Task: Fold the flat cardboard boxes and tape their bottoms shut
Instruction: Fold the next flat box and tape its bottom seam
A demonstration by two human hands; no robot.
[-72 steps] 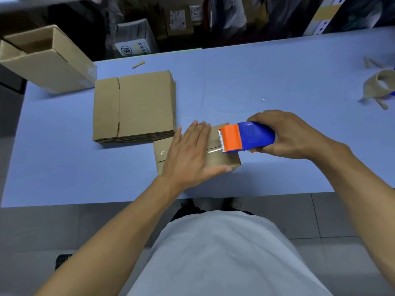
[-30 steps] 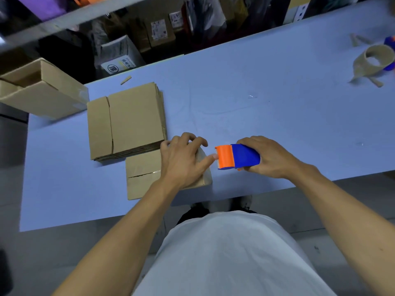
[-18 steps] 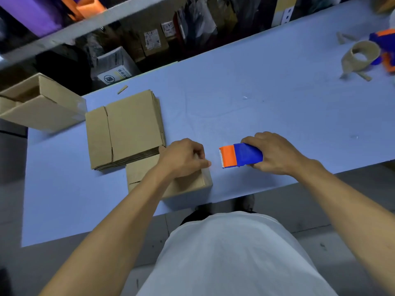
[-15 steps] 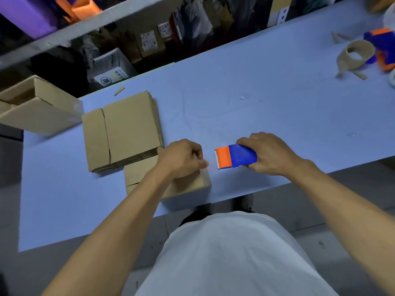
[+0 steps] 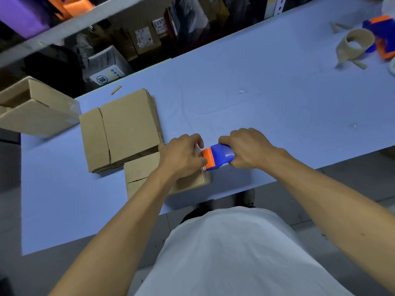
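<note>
Head view: small folded box [image 5: 147, 176] near the front edge of the blue table [image 5: 267, 99], just beside and touching the stack of flat boxes [image 5: 124, 129]. Left hand [image 5: 181, 155] curled over the box's right end, fingers bent down on the cardboard, seemingly pinning the flaps or the tape end; exact contact hidden under the knuckles. Right hand [image 5: 245, 148] wrapped firmly round the blue and orange tape dispenser [image 5: 217, 158], orange blade end right at the left fingers and the box's right edge.

Probably the tape being started or cut at that edge. Best done with the flaps pressed flush, the dispenser tilted so the blade bites cleanly, and the left fingertips kept off the teeth. Then a firm rub along the seam.

Farther off: an assembled open box [image 5: 36, 107] at the far left, a spent tape core [image 5: 355, 44] and second dispenser [image 5: 382, 33] far right.
</note>
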